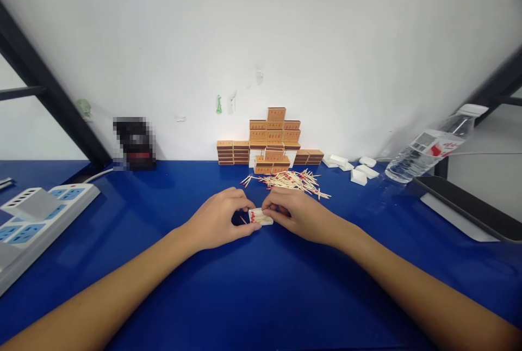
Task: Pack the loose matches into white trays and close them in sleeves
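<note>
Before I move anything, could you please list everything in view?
Wall: one, white, behind
Table: one, blue, below
Tray: one, white, centre
Matches: many, pale, red-headed, in and around tray
Matchboxes: many, orange-brown, stacked by wall
Small pieces: several, white, right
Bottle: one, clear, right
Slab: one, black, far right
Power strip: one, white and blue, left
Pixelated object: one, dark, left
Frame bars: several, black, sides
Cables: two seen, white, either side
Left hand, right hand: one each, at tray

my bare left forearm [138,272] and right forearm [399,272] angling inward across my feed, left hand [222,217] curved, thumb stretched below bent fingers, right hand [305,215] facing it, fingers curled, fingertips near thumb
</note>
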The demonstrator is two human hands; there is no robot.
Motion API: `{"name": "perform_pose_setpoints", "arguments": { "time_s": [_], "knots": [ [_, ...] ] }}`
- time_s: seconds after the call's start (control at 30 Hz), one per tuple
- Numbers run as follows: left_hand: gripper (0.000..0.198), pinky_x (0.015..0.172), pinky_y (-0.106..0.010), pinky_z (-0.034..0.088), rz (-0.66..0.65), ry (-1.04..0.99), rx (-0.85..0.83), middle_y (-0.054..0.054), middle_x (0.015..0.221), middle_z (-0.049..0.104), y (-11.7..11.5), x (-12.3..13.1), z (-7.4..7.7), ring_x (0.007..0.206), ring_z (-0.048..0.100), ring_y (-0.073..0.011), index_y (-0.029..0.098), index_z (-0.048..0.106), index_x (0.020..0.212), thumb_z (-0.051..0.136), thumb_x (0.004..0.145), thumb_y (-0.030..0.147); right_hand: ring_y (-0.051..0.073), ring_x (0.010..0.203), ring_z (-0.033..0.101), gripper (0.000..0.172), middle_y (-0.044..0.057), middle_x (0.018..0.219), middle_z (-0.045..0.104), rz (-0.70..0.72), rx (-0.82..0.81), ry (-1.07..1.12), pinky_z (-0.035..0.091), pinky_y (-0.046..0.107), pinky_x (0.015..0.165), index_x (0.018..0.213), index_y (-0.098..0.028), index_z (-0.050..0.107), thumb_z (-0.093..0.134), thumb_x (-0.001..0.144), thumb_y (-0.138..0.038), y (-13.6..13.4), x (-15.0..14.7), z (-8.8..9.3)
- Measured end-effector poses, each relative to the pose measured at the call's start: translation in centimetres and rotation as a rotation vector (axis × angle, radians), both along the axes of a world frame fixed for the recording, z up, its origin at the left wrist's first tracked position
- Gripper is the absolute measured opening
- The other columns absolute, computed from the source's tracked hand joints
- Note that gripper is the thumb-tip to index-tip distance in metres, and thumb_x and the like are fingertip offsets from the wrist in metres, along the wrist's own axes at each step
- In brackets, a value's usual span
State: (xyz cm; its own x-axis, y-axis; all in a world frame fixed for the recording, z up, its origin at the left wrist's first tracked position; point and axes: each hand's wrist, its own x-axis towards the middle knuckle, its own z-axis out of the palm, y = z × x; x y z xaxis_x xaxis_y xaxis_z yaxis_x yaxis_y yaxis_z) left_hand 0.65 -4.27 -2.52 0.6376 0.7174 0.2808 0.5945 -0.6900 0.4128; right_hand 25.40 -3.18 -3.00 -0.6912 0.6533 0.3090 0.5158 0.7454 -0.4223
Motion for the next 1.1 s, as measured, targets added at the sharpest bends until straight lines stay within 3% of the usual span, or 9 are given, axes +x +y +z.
{"name": "perform_pose_setpoints", "arguments": {
  "time_s": [0.27,0.5,0.63,0.77,0.93,1.1],
  "knots": [
    [0.030,0.080,-0.036,0.052,0.024,0.001,0.044,-0.004,0.095,0.068,0.2,-0.6,0.6,0.089,0.063,-0.0208,0.021,0.071,0.105,0.075,0.089,0.047,0.015,0.074,0.055,0.012,0.002,0.085,0.063,-0.016,-0.004,-0.065,0.039,0.028,0.067,0.093,-0.019,0.068,0.058,0.101,-0.021,-0.3,0.3,0.6],
    [0.014,0.086,-0.038,0.050,-0.017,0.068,-0.029,-0.004,0.098,0.065,0.4,-1.3,2.0,0.096,0.061,-0.0228,0.022,0.070,0.094,0.068,0.081,0.016,0.017,0.078,0.057,0.015,0.005,0.089,0.066,-0.107,0.075,-0.102,0.041,0.031,0.069,0.091,-0.019,0.067,0.059,0.102,-0.026,-0.1,0.7,1.5],
    [0.004,0.091,-0.039,0.049,-0.057,0.126,-0.111,-0.005,0.103,0.064,0.5,-1.4,1.8,0.103,0.058,-0.0244,0.023,0.072,0.092,0.069,0.089,0.024,0.018,0.078,0.058,0.018,0.005,0.087,0.066,-0.150,0.099,-0.111,0.041,0.032,0.070,0.087,-0.019,0.064,0.058,0.102,-0.026,0.1,0.9,1.7],
    [0.009,0.095,-0.041,0.047,-0.074,0.129,-0.137,-0.005,0.107,0.064,1.0,-2.0,1.9,0.107,0.056,-0.0247,0.023,0.072,0.094,0.066,0.096,0.029,0.018,0.077,0.058,0.024,0.006,0.087,0.067,-0.211,0.129,-0.108,0.039,0.032,0.070,0.081,-0.020,0.063,0.056,0.103,-0.028,0.5,1.5,2.3],
    [0.016,0.096,-0.040,0.047,0.021,-0.063,-0.084,-0.005,0.107,0.064,1.3,-1.7,2.0,0.107,0.057,-0.0230,0.022,0.069,0.095,0.062,0.100,0.035,0.017,0.068,0.055,0.027,0.005,0.081,0.067,-0.389,0.156,-0.144,0.034,0.031,0.063,0.081,-0.020,0.065,0.053,0.103,-0.031,1.7,2.7,2.5],
    [0.015,0.097,-0.041,0.047,0.045,-0.211,0.031,-0.005,0.110,0.065,0.6,0.5,0.4,0.106,0.058,-0.0225,0.022,0.070,0.095,0.064,0.101,0.034,0.018,0.072,0.059,0.023,0.005,0.083,0.070,-0.444,0.130,-0.254,0.032,0.030,0.063,0.081,-0.020,0.065,0.055,0.100,-0.030,2.0,3.0,2.4]
  ]
}}
